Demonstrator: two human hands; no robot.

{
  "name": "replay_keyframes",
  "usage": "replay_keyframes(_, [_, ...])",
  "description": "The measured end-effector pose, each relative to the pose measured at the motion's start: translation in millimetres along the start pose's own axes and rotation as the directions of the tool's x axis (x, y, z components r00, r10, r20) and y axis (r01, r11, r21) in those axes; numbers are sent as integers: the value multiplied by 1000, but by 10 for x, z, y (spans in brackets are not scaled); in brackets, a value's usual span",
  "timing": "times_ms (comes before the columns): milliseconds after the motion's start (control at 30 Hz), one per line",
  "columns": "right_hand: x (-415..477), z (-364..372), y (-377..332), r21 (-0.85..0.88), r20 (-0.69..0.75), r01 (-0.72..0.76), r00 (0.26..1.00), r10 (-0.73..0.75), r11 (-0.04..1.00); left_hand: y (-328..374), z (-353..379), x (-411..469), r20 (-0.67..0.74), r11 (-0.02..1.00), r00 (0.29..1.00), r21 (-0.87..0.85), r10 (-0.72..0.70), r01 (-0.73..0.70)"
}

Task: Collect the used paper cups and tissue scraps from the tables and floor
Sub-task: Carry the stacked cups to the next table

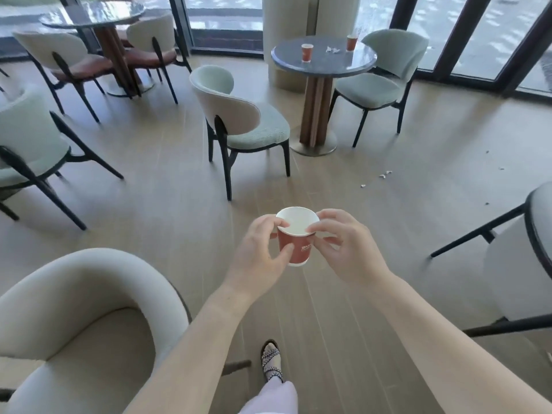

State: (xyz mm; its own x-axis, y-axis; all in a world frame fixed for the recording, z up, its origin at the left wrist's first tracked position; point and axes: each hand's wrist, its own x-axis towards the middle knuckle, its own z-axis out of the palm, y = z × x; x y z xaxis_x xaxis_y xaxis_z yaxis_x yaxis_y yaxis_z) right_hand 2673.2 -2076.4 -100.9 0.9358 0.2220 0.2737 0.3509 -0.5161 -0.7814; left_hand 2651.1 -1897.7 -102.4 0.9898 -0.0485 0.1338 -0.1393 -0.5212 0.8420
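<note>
Red paper cup (pixel 295 245): upright, carried in the air between both hands, white inside showing.
Left hand (pixel 259 252): thumb and fingers curled round the cup's wall and rim.
Right hand (pixel 343 248): fingertips pinching the rim from the opposite side.
Round worktop (pixel 324 66), far beyond the hands: second cup (pixel 306 52), third cup (pixel 352 42), tissue scraps (pixel 332 49) between them.
Floor (pixel 179 210), ahead and right of the right hand: floor scraps (pixel 383 175).

bright daylight through the windows (pixel 373 13); glare on the far table (pixel 89 10); wide-angle bending at edges.
</note>
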Motion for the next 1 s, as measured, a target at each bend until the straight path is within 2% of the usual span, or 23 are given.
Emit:
replay_keyframes(200, [997,-107,276,-19,-66,-46,997,45,999,-118,-47,1198,100,998,994,35,48,-52])
replay_keyframes(400, [1551,-194,684,-23,-119,-93,989,89,995,-195,131,2035,179,996,981,33,72,-79])
replay_keyframes(700, [2582,-580,1598,21,-170,-172,970,173,985,-211,776,3465,288,993,953,52,91,-111])
replay_keyframes(1000, [4078,-1337,2614,-4,-211,-190,960,185,982,44,1516,5381,310,972,939,125,152,-199])
